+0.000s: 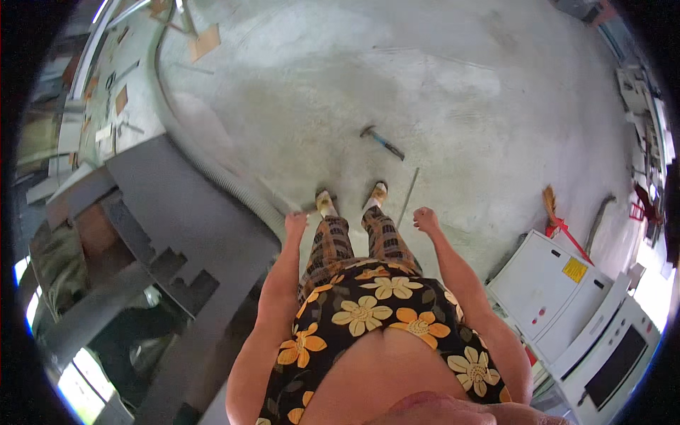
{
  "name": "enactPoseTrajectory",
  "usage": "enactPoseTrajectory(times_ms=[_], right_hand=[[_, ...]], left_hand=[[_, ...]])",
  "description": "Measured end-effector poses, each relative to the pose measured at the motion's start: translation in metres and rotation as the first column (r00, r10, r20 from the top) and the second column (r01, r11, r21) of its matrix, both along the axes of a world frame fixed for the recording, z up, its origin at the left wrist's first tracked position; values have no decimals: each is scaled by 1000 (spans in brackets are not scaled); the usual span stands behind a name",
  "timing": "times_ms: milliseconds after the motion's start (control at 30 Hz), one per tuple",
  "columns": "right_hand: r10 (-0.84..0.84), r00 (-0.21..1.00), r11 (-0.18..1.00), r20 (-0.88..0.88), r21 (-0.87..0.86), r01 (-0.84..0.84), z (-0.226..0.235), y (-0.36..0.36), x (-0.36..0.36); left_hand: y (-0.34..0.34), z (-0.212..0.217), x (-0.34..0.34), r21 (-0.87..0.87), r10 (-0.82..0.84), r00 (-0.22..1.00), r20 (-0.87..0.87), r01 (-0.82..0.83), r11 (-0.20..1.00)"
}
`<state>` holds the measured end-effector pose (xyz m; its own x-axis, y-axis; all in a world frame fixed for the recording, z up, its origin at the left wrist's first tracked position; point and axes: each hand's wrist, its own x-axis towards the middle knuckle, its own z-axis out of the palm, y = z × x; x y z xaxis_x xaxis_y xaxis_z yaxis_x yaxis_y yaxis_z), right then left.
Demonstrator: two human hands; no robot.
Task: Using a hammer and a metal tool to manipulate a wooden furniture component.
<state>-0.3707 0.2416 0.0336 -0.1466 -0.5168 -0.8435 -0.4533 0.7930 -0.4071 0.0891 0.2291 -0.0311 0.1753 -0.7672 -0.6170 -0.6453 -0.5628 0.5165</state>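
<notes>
My left hand (296,223) hangs beside my left leg with its fingers curled in, and I see nothing in it. It is nearest to a grey corrugated hose (244,197). On the other side, my right hand (425,219) hangs beside my right leg, loosely closed, with nothing visible in it. A hammer (386,144) with a blue and black handle lies on the concrete floor ahead of my feet, apart from both hands. Between it and my right hand a thin long strip (409,195) lies on the floor.
A large grey machine or table surface (188,205) stands close on my left. To the right are a white cabinet (535,276), a broom (550,202) with a red handle, and a control panel (613,368). Wood pieces (205,44) lie at the far left.
</notes>
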Motion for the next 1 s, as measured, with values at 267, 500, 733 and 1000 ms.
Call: enactPoseTrajectory(times_ms=[267, 500, 733, 1000], right_hand=[[-166, 985, 986, 46, 41, 165, -40, -13, -119], [-186, 979, 983, 88, 3, 186, -8, -74, -103], [-123, 992, 992, 36, -14, 124, -27, -88, -84], [-108, 994, 994, 3, 4, 108, -59, -79, -71]], left_hand=[[8, 4, -74, -31, 262, 964, -47, -264, 964], [33, -3, -60, 72, 435, 900, 27, -436, 897], [36, 30, -69, 120, 523, 852, -22, -517, 847], [-5, 26, -86, 161, 477, 877, -57, -463, 872]])
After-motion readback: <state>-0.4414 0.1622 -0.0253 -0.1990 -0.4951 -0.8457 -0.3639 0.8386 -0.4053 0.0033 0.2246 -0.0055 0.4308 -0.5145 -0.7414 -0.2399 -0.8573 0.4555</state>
